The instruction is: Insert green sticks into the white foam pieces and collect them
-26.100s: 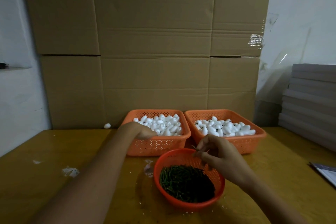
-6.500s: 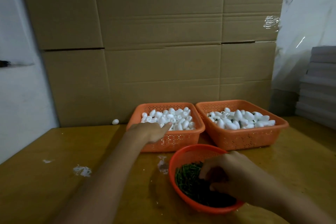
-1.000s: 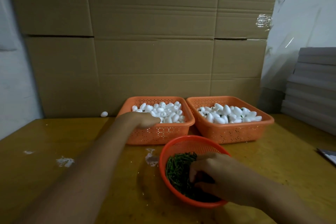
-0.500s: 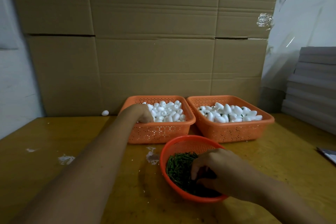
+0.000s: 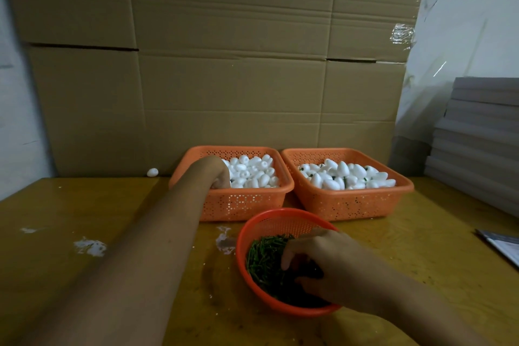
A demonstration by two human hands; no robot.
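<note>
Head view, worktable — A: Both hands are down in baskets. The left hand [image 5: 217,175] is curled into the plain foam [image 5: 254,173] of the left tray [image 5: 244,202]; its fingertips are buried, so I cannot tell whether it has a piece.

B: And the right?

A: The right hand [image 5: 317,264] is in the round bowl [image 5: 252,222], fingers bent and loosely spread over the green sticks [image 5: 264,257]. It may be pinching one, but the shadow under the palm hides it.

B: How far along is the job?

A: By my reading, midway at best. The right tray [image 5: 351,203] holds foam pieces [image 5: 345,177] with green showing at some ends, so those look finished. The left tray is just as full of bare ones, and the bowl has plenty of sticks left.

B: Counts?

A: Two hands, two rectangular trays, one bowl. Foam: dozens per tray, too heaped to count exactly. Sticks: far too many and too tangled. One stray piece [image 5: 152,172] lies on the table [image 5: 84,205] by the cardboard [image 5: 224,64], well left of the trays.
</note>
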